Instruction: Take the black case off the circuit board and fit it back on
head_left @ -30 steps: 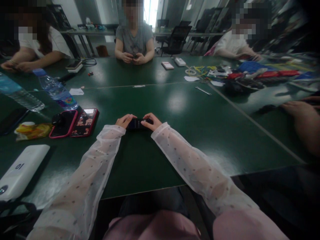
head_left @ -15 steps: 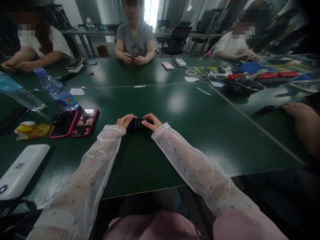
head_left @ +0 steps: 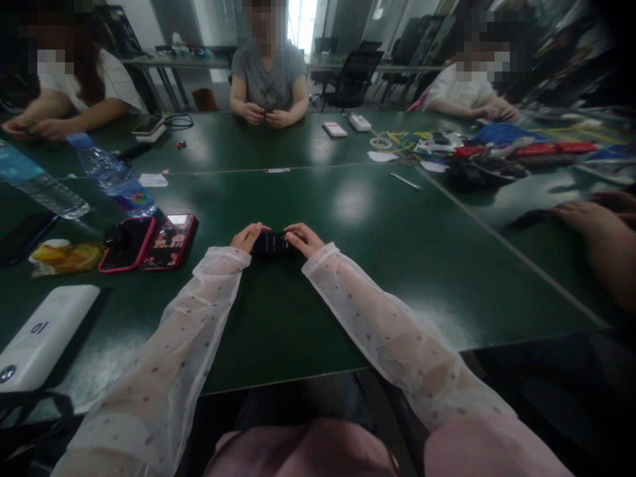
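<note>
Between my hands, just above or on the green table [head_left: 348,291], is a small black phone [head_left: 271,243] held sideways, its dark screen showing faint text. My left hand [head_left: 245,238] is closed around its left end, thumb along the upper edge. At the right end, my right hand [head_left: 306,240] grips it too, with the thumb near the screen's right side. Fingers under the phone are hidden. Sheer white dotted sleeves cover both my forearms.
To the left lie a pink-cased phone [head_left: 127,245], another phone with a picture [head_left: 169,242], a yellow packet [head_left: 67,258], a white power bank [head_left: 47,338] and water bottles [head_left: 112,175]. A wrench [head_left: 406,181] and tangled cables [head_left: 412,140] lie right. Several people sit around.
My right thumb has shifted from over the screen toward its upper right edge, and the text on the screen looks different. My left hand stays in place.
</note>
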Tool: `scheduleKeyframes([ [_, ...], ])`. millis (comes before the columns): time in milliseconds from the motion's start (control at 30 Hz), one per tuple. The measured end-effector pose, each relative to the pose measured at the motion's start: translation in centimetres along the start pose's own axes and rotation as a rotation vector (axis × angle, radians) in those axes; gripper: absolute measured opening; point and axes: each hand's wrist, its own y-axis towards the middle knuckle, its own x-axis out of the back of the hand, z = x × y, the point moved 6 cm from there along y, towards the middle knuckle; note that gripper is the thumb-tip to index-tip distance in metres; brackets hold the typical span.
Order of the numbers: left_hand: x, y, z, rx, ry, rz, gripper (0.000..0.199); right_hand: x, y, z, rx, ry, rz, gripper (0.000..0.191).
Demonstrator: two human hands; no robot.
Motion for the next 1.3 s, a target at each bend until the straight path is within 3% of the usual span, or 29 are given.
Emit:
scheduleKeyframes([
  [333,0.0,0.2,0.5,0.051,-0.290,-0.093,0.066,0.9,0.3,-0.2,-0.096,0.171,0.042,0.050],
  [867,0.5,-0.4,-0.2,0.135,-0.305,-0.049,0.070,1.5,0.2,-0.1,-0.113,0.164,-0.060,0.048],
  [1033,0.8,-0.1,-0.3,0.020,-0.240,-0.107,0.066,1.3,0.4,-0.9,-0.146,0.179,-0.074,0.048],
  [1167,0.7,0.0,-0.5,-0.091,-0.212,-0.115,0.068,1.0,0.9,-1.3,-0.060,0.212,-0.066,0.047],
  [1300,0.6,-0.1,-0.4,-0.114,-0.138,-0.098,0.069,1.0,1.0,-1.5,-0.013,0.125,-0.075,0.043],
])
